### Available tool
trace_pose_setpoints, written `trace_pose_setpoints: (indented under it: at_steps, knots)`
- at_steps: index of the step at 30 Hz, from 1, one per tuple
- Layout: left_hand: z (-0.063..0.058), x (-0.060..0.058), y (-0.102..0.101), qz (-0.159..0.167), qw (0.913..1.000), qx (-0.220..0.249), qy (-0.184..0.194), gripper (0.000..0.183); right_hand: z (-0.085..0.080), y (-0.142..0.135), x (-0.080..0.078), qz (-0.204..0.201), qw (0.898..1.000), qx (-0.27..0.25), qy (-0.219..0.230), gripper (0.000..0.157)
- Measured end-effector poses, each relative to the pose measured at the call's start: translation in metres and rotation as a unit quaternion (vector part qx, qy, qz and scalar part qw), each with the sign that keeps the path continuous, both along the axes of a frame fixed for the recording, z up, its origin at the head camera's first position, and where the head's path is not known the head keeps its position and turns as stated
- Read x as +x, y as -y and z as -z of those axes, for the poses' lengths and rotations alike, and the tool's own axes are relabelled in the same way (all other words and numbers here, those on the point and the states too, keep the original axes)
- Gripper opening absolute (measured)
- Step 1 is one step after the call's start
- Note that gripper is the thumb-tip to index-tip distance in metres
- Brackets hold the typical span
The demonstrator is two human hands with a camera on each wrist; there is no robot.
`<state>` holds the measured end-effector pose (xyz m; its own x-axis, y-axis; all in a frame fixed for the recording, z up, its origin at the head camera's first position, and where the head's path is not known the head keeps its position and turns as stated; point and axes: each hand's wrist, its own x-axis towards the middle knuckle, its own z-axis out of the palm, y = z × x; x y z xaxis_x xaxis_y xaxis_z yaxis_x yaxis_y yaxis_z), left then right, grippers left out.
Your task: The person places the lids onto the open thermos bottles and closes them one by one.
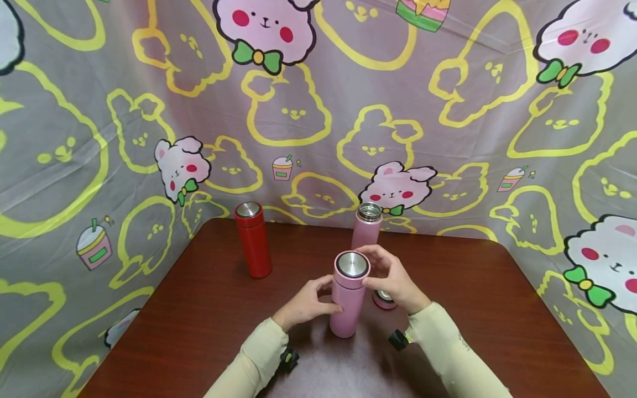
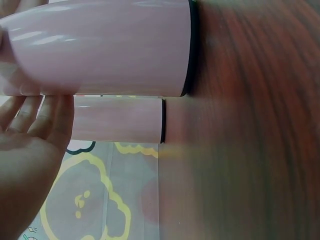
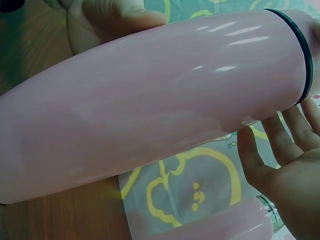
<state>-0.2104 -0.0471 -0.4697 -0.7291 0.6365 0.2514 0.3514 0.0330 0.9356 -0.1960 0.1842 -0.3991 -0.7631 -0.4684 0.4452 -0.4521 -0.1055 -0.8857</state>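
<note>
A pink thermos (image 1: pixel 345 309) with a steel-topped lid (image 1: pixel 353 264) stands upright in front of me, its lid on. My left hand (image 1: pixel 306 301) grips the body from the left, thumb across the front and the other fingers behind. Up at the lid, my right hand (image 1: pixel 398 279) holds the thermos from the right; its thumb lies by the seam below the lid. The right wrist view shows both hands around the body (image 3: pixel 165 95), right fingers near the dark seam ring. Beneath the right hand, partly hidden, lies a loose pink lid (image 1: pixel 384 300).
Behind the hands stands a second pink thermos (image 1: pixel 367 229), lidless, with its steel mouth showing. A red thermos (image 1: pixel 255 243) with a steel-topped lid stands at the back left. The brown table (image 1: pixel 199 326) meets a cartoon-printed cloth (image 1: pixel 303 210) at its back and sides.
</note>
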Motion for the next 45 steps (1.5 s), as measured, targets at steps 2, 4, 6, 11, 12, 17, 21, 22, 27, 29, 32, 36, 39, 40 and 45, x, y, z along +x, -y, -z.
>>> trace_pose_setpoints:
  at_steps: [2, 4, 6, 11, 12, 17, 21, 22, 27, 29, 32, 36, 39, 40, 45]
  knots:
    - [0.000, 0.000, 0.000, -0.001, 1.0000, -0.001, -0.002, 0.057, 0.001, 0.000, 0.000, 0.001, 1.000, -0.007, 0.001, 0.052]
    - [0.000, 0.000, 0.000, -0.003, 1.0000, -0.003, -0.005, 0.057, 0.002, 0.001, -0.001, -0.005, 1.000, -0.017, -0.001, 0.052]
    - [0.000, 0.000, -0.001, -0.005, 1.0000, -0.005, -0.007, 0.057, 0.003, 0.002, -0.003, -0.028, 0.999, -0.035, 0.002, 0.052]
    - [-0.011, 0.006, 0.000, -0.003, 0.9999, -0.008, -0.011, 0.055, 0.005, 0.004, -0.007, -0.141, 0.985, -0.095, 0.026, 0.043]
    - [-0.015, 0.008, 0.000, -0.001, 0.9999, -0.009, -0.013, 0.055, 0.004, 0.005, -0.008, -0.160, 0.982, -0.101, 0.028, 0.043]
    - [-0.030, 0.015, 0.002, 0.003, 0.9997, -0.018, -0.017, 0.053, -0.001, 0.010, -0.015, -0.229, 0.966, -0.107, 0.053, 0.056]
    - [-0.032, 0.015, 0.003, 0.004, 0.9998, -0.018, -0.012, 0.054, -0.004, 0.016, -0.022, -0.289, 0.948, -0.118, 0.063, 0.059]
    - [-0.031, 0.015, 0.003, 0.004, 0.9998, -0.018, -0.010, 0.055, -0.004, 0.017, -0.023, -0.302, 0.944, -0.120, 0.060, 0.060]
    - [-0.029, 0.014, 0.003, 0.005, 0.9999, -0.015, -0.004, 0.058, -0.005, 0.021, -0.030, -0.346, 0.928, -0.124, 0.056, 0.062]
    - [-0.029, 0.014, 0.003, 0.005, 0.9999, -0.015, -0.002, 0.061, -0.005, 0.022, -0.031, -0.358, 0.923, -0.125, 0.059, 0.062]
    - [-0.029, 0.014, 0.003, 0.008, 0.9999, -0.012, 0.002, 0.063, -0.005, 0.022, -0.033, -0.367, 0.921, -0.124, 0.053, 0.061]
    - [-0.029, 0.014, 0.003, 0.010, 0.9999, -0.010, 0.003, 0.064, -0.004, 0.023, -0.033, -0.363, 0.923, -0.123, 0.041, 0.060]
    - [-0.030, 0.014, 0.003, 0.008, 0.9999, -0.012, 0.006, 0.065, -0.003, 0.023, -0.033, -0.358, 0.925, -0.124, 0.037, 0.059]
    - [-0.030, 0.014, 0.003, 0.007, 0.9999, -0.014, 0.006, 0.065, -0.003, 0.023, -0.033, -0.357, 0.925, -0.124, 0.036, 0.059]
    - [-0.030, 0.014, 0.003, 0.006, 0.9998, -0.019, 0.006, 0.062, -0.002, 0.021, -0.032, -0.346, 0.930, -0.121, 0.033, 0.057]
